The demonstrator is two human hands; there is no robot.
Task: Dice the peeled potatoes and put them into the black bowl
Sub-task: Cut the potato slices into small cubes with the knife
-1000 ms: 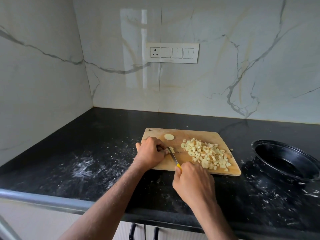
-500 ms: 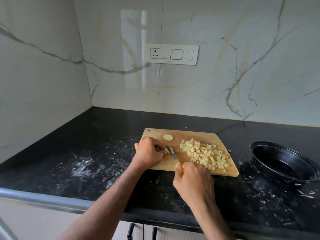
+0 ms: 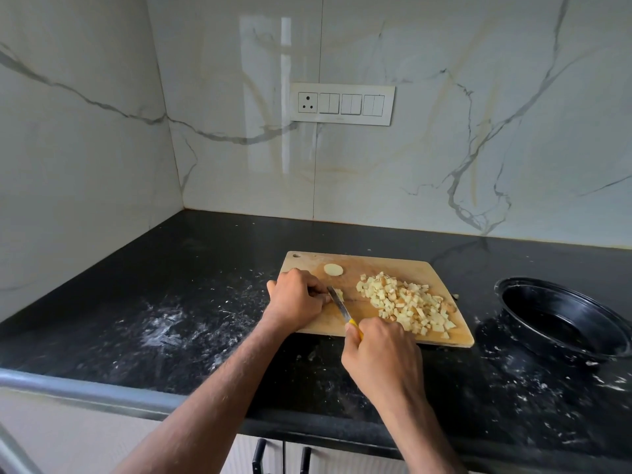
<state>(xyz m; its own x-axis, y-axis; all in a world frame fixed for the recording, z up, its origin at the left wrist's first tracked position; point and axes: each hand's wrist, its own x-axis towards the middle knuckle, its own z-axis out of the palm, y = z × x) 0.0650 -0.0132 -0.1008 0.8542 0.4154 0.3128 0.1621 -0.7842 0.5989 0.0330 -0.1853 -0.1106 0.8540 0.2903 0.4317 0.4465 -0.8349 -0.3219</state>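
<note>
1. Head view, and the only one we have. A wooden cutting board [image 3: 376, 268] lies on a black counter [image 3: 205, 268]; we place everything else from the board.
2. Our left hand [image 3: 295, 299] rests on the board's left part, fingers curled down over a small potato piece [image 3: 338, 294] and pinning it. Most of that piece is hidden under the hand; only a pale edge shows just right of the fingertips.
3. Our right hand [image 3: 381, 357] sits at the board's near edge, fingers wrapped tight round the yellow handle of a knife [image 3: 340, 304]. The blade slants away to the upper left and meets the potato piece right beside the left fingertips.
4. A heap of diced potato [image 3: 405, 304] covers the right half of the board. One cube or so lies just off the board's right edge.
5. A round potato slice [image 3: 333, 269] lies flat near the board's far edge, apart from the heap.
6. The black bowl [image 3: 564, 323] stands on the counter to the right of the board, well apart from it. We see no potato in it.
7. White smears streak the counter left of the board and around the bowl.
8. On the marble wall behind the board, a switch panel [image 3: 342, 104].
</note>
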